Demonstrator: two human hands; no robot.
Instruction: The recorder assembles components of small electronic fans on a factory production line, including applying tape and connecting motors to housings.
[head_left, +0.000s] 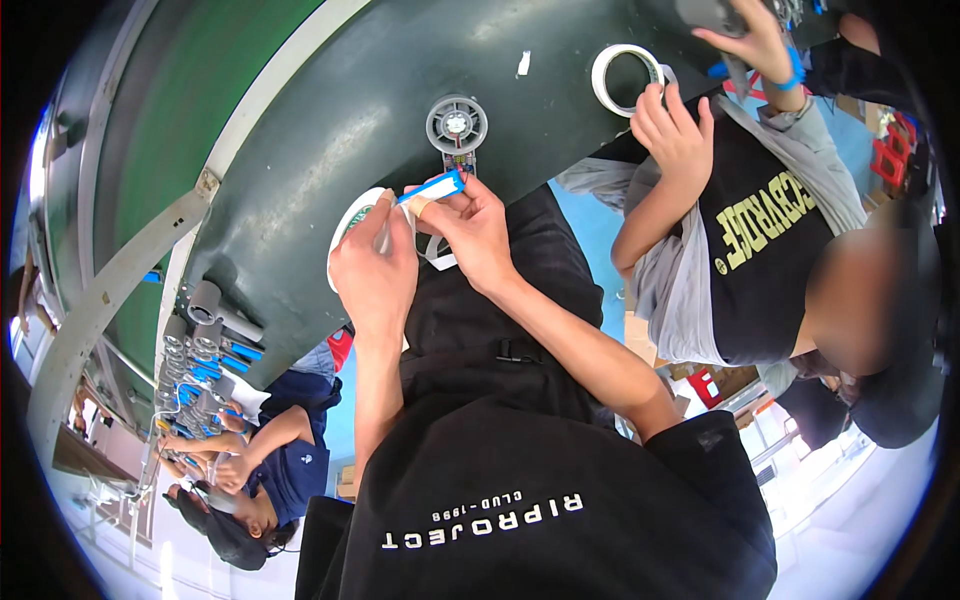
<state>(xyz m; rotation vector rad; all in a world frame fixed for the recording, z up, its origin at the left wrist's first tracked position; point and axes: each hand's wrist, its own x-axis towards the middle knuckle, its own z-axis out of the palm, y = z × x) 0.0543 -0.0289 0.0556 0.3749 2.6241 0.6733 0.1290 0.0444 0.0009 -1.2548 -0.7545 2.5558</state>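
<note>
My left hand [375, 265] is closed with its fingertips pinched together against a roll of white tape [347, 222], whose rim shows behind the fingers. Close beside it, my right hand [468, 228] grips a slim blue piece with a white strip along it [436, 188]. The fingertips of both hands nearly meet at the blue piece's near end. Just beyond them, a round grey spoked housing [457, 124] with a small circuit board [460, 163] lies on the dark green table [300, 120]. Part of the tape roll is hidden by my left hand.
At right, a co-worker's hand [675, 125] touches another white tape roll [615, 75]; their other hand [755, 40] holds a grey part. A white scrap [524, 63] lies on the table. Grey and blue hair-dryer-like units [205, 345] crowd the left edge, near another person [290, 450].
</note>
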